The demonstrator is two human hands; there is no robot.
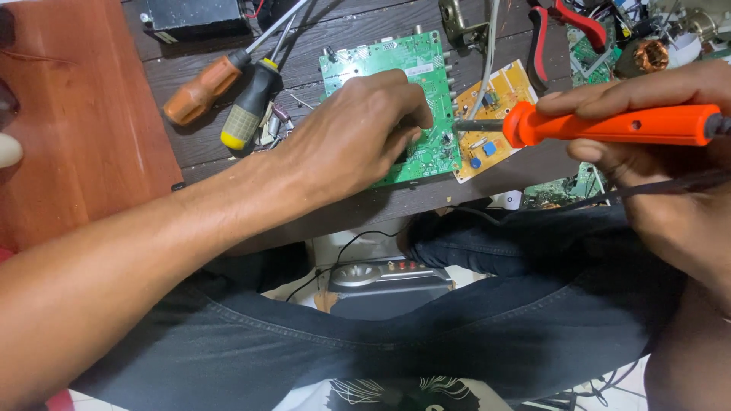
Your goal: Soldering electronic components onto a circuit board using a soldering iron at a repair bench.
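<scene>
Even, soft indoor light over a dark desk [228,144], with colours strong and little glare.

The light falls from above and slightly ahead, so the left hand [358,129] throws only a faint, diffuse shadow on the green circuit board [426,68] under it. The orange soldering iron [609,125] glows saturated and carries a thin bright sheen along its top edge. The forearm nearest the camera looks soft and swollen by closeness, and the right hand [655,160] at the frame's edge is slightly blurred. The middle of the view is sharpest, the board's small parts reading clearly. The lap below sits in dim, flat shade, and the clutter at the far upper right is bright but a little smeared.
</scene>
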